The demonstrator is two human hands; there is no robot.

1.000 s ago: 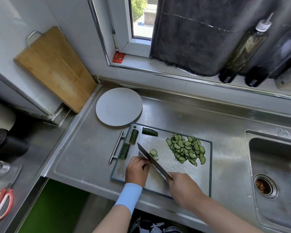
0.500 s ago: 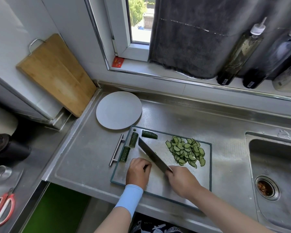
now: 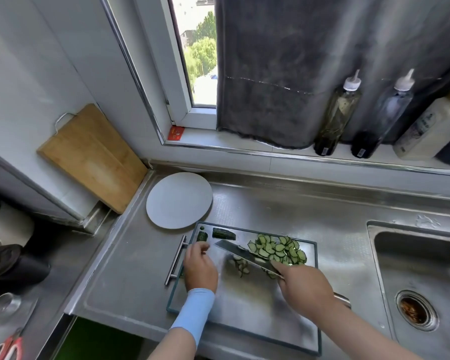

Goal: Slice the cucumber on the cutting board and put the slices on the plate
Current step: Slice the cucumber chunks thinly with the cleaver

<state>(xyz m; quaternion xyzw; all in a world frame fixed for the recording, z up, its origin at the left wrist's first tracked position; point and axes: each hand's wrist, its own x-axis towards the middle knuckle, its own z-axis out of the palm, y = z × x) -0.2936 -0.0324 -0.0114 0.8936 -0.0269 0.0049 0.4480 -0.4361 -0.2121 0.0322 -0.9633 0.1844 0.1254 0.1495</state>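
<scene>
A glass cutting board (image 3: 244, 310) with a dark rim lies on the steel counter. A heap of cucumber slices (image 3: 278, 249) sits at its far right, and a few more slices (image 3: 240, 265) lie under the knife. Two uncut cucumber pieces (image 3: 223, 233) (image 3: 202, 236) rest at its far left corner. My right hand (image 3: 304, 289) grips the knife (image 3: 244, 253), whose blade slants up and left over the board. My left hand (image 3: 200, 266) lies over the board's left edge, fingers loosely stretched toward the smaller piece. The round plate (image 3: 179, 201) is bare, just beyond the board.
The board's metal handle (image 3: 176, 258) sticks out left. A sink (image 3: 416, 281) lies to the right. Three bottles (image 3: 338, 118) stand on the windowsill. A wooden board (image 3: 91, 157) leans against the left wall. Scissors (image 3: 8, 346) and a glass (image 3: 3, 304) lie at lower left.
My left hand slid left, off the spot it was pressing, uncovering a few fresh slices. The knife shifted right toward the heap. The view tilted up.
</scene>
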